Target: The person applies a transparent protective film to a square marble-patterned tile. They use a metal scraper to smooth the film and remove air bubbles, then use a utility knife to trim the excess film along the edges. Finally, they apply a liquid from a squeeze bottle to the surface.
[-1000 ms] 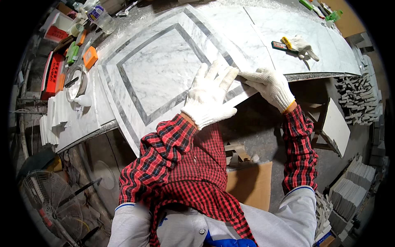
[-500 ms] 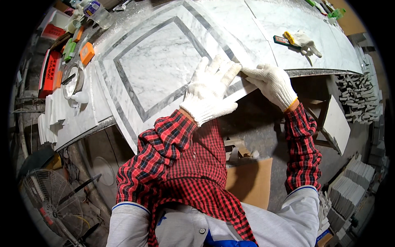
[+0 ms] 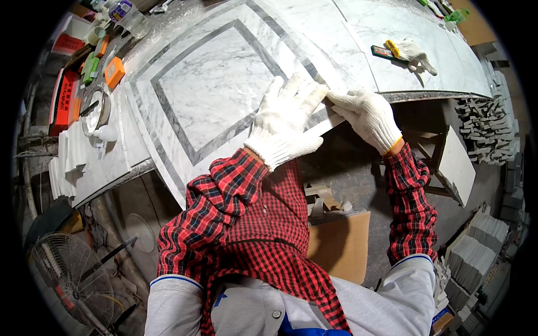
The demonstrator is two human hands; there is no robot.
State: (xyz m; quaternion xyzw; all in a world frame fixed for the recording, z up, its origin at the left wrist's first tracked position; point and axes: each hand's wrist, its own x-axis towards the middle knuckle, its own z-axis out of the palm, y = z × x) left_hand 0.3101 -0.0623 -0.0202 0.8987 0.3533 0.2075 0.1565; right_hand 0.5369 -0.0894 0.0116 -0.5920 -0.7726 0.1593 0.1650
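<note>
A square white marble panel (image 3: 213,89) with a grey inlaid frame lies on the workbench, its near corner overhanging the bench edge. My left hand (image 3: 286,120), in a white knitted glove, lies flat on that near corner with fingers spread. My right hand (image 3: 367,115), also gloved, pinches the panel's near right edge beside the left fingertips. Both forearms wear red and black checked sleeves.
A spare white glove (image 3: 417,53) and a small green and yellow tool (image 3: 386,51) lie on the marble slab (image 3: 392,28) at the right. Bottles, orange blocks and a tape roll (image 3: 95,109) crowd the left. A fan (image 3: 73,274), cardboard box (image 3: 342,243) and stacked tiles (image 3: 476,257) stand below.
The view has shifted slightly so the panel sits higher in the picture. My right hand has slid a little along the panel's edge toward my left fingertips.
</note>
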